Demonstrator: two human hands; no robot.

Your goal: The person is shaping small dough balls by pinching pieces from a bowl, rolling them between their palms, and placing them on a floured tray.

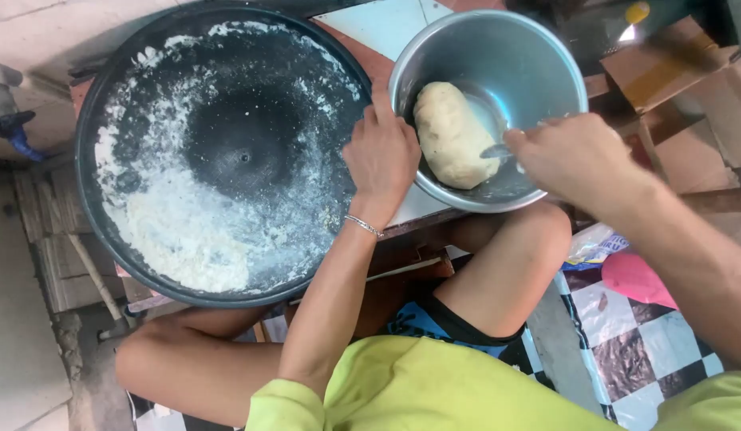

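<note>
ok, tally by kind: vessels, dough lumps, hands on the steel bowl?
Vessels: 2, the black pan and the steel bowl
Dough lumps: 1, the dough
Hands on the bowl: 2, left hand and right hand
Total: 5

One dough lump (452,134), two basins (482,48).

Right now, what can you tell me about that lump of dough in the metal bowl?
The dough is a pale cream, oblong lump with a slightly rough, floury surface. It lies on the bottom of the shiny metal bowl, leaning toward the left wall. The left hand holds the bowl's rim beside it. The right hand holds a small metal tool whose tip meets the dough's right side.
</note>
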